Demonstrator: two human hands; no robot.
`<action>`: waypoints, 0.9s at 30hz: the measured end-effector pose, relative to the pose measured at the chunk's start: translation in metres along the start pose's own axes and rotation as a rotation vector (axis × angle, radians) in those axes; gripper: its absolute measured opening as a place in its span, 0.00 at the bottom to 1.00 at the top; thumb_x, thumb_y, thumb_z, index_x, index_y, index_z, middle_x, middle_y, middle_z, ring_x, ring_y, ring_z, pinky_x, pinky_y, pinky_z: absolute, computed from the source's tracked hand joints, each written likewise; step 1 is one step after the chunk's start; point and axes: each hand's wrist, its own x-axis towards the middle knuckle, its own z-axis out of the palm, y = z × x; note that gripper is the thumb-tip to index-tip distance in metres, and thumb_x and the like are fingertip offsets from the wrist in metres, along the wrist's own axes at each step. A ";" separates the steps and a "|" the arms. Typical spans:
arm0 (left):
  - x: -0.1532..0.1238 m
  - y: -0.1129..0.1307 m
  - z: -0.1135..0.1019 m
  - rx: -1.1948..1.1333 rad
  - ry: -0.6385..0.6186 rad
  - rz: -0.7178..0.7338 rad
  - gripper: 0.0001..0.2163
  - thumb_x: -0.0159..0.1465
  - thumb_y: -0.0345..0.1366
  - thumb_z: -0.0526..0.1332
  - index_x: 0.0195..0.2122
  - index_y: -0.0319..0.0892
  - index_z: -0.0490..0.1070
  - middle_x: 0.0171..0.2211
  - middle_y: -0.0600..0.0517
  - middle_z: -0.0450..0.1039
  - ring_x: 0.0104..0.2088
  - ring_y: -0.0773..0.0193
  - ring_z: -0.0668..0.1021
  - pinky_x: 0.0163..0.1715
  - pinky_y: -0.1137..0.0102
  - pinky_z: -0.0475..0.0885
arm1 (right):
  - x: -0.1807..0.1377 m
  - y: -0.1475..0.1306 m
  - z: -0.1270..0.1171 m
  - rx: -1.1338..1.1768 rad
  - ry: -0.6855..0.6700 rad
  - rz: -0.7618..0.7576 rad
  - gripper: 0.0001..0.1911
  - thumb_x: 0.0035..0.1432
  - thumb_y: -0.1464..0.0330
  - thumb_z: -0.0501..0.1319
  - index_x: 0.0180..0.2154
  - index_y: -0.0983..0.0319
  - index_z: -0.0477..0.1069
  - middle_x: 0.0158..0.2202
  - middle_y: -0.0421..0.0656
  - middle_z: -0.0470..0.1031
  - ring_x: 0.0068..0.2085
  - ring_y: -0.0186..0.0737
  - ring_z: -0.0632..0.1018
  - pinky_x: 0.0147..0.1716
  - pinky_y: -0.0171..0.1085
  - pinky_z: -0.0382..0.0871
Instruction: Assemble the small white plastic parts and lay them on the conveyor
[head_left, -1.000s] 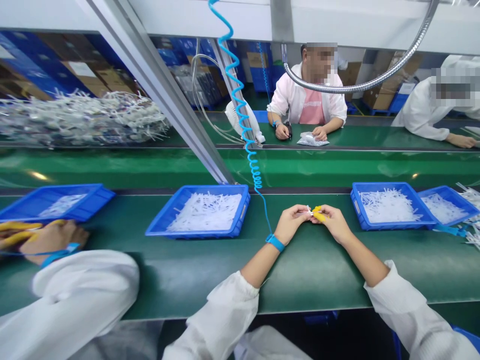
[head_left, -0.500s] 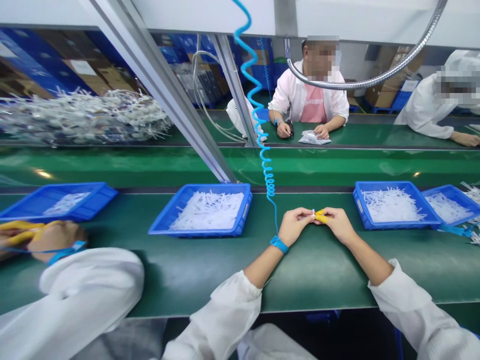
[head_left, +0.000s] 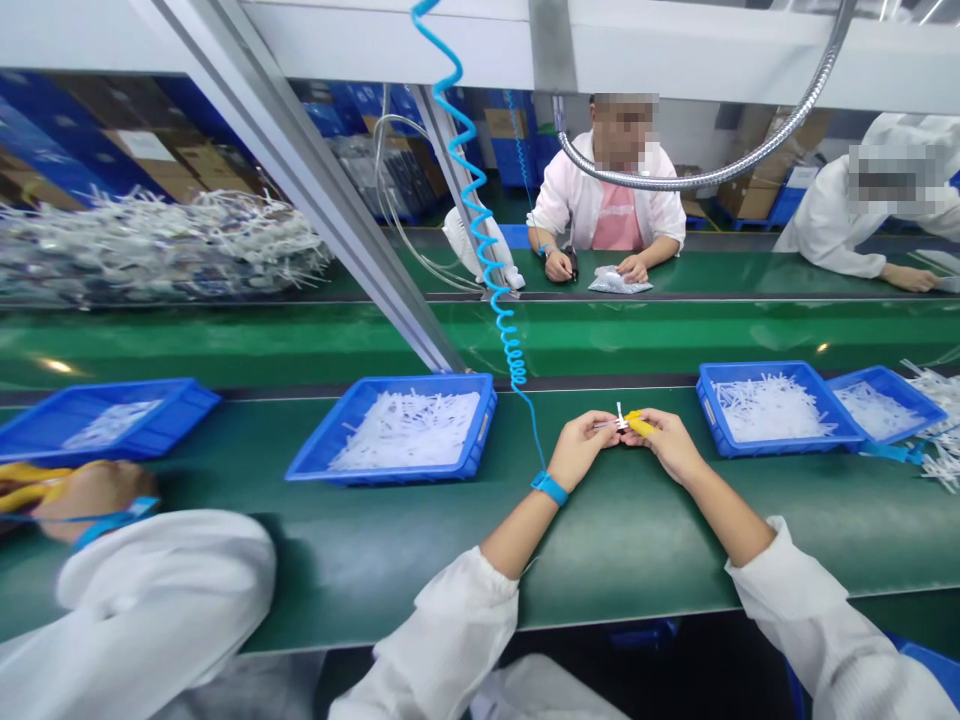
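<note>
Above the green work surface, my left hand [head_left: 583,446] is closed with its fingertips pinching a small white plastic piece [head_left: 621,420]. A thin white prong of it stands up above the fingers. My right hand [head_left: 667,440] grips a yellow-handled tool [head_left: 640,424], its tip meeting the white piece. The tool's working end is too small and covered to tell its exact kind. A blue wrist strap [head_left: 550,487] sits on my left wrist, tied to a coiled blue cord [head_left: 513,350]. Both hands almost touch each other.
Blue trays of white strips stand left [head_left: 390,380] and right [head_left: 780,450] of my hands. Loose white strips [head_left: 945,440] lie far right. A co-worker's hand [head_left: 97,500] with yellow-handled pliers is at left. Across the belt [head_left: 637,340] sit two people.
The view has shifted slightly. Between my fingertips the white piece now shows more, its prong upright, and the yellow tool has tilted. Both hands keep their hold.
</note>
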 end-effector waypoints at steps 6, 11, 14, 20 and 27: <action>-0.002 0.001 0.002 0.102 0.002 0.006 0.18 0.60 0.48 0.75 0.41 0.37 0.80 0.37 0.45 0.84 0.36 0.59 0.86 0.44 0.64 0.84 | -0.002 -0.001 0.000 -0.044 -0.031 -0.046 0.18 0.48 0.58 0.79 0.35 0.62 0.81 0.32 0.43 0.83 0.32 0.38 0.82 0.38 0.38 0.79; -0.006 0.003 0.005 0.171 -0.014 0.053 0.17 0.63 0.48 0.73 0.40 0.37 0.81 0.36 0.45 0.84 0.36 0.58 0.86 0.42 0.64 0.84 | -0.003 -0.003 0.000 -0.120 -0.055 -0.074 0.18 0.49 0.56 0.79 0.34 0.61 0.81 0.30 0.42 0.82 0.31 0.38 0.81 0.37 0.38 0.78; -0.009 0.003 0.005 0.255 -0.004 0.102 0.14 0.65 0.46 0.71 0.39 0.38 0.81 0.34 0.46 0.84 0.35 0.57 0.86 0.40 0.65 0.83 | -0.003 -0.003 -0.002 -0.152 -0.067 -0.059 0.20 0.49 0.54 0.79 0.34 0.62 0.81 0.30 0.42 0.82 0.31 0.39 0.81 0.37 0.38 0.78; -0.012 0.002 0.005 0.359 -0.005 0.154 0.10 0.67 0.42 0.68 0.37 0.40 0.81 0.31 0.48 0.84 0.32 0.58 0.86 0.39 0.65 0.83 | -0.004 -0.003 -0.003 -0.194 -0.089 -0.038 0.20 0.46 0.56 0.80 0.33 0.63 0.81 0.30 0.44 0.83 0.31 0.39 0.82 0.37 0.38 0.77; -0.007 0.000 0.005 0.331 0.036 0.121 0.11 0.66 0.43 0.69 0.39 0.40 0.81 0.31 0.49 0.84 0.32 0.58 0.86 0.38 0.66 0.83 | -0.002 0.000 0.000 -0.199 -0.018 -0.053 0.20 0.46 0.55 0.79 0.33 0.63 0.82 0.29 0.44 0.82 0.30 0.40 0.82 0.36 0.39 0.78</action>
